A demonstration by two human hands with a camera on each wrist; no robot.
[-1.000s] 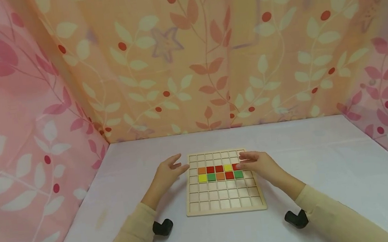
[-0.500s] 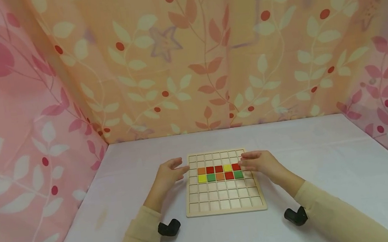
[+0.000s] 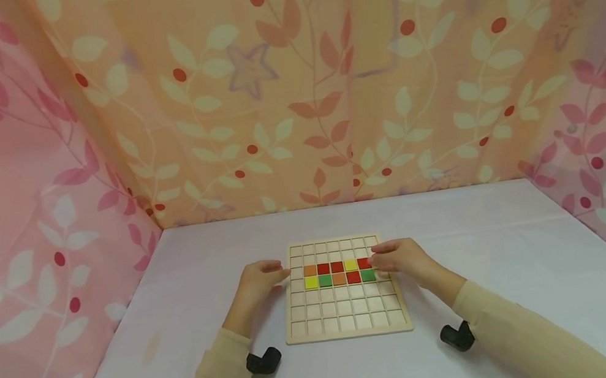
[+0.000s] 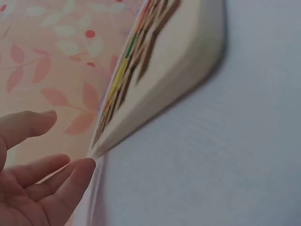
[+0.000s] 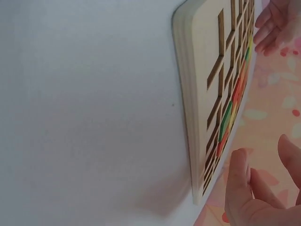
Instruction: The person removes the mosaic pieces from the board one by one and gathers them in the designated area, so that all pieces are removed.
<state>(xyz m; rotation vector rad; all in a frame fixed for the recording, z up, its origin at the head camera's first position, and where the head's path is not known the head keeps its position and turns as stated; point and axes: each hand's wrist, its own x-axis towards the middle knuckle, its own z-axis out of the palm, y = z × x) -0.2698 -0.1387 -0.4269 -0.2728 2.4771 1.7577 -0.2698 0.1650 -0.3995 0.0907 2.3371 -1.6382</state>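
White tabletop (image 3: 481, 244), board (image 3: 346, 314) shifted slightly left; left hand (image 3: 257, 282) relaxed against its edge, right hand (image 3: 401, 257) loose-fingered, now nearer red tile (image 3: 364, 263).

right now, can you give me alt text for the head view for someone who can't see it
Two hands flank a wooden grid board on a white table: the left hand at its left edge, the right hand over a red tile. Two rows of coloured tiles fill the middle, with leaf-patterned curtains behind.
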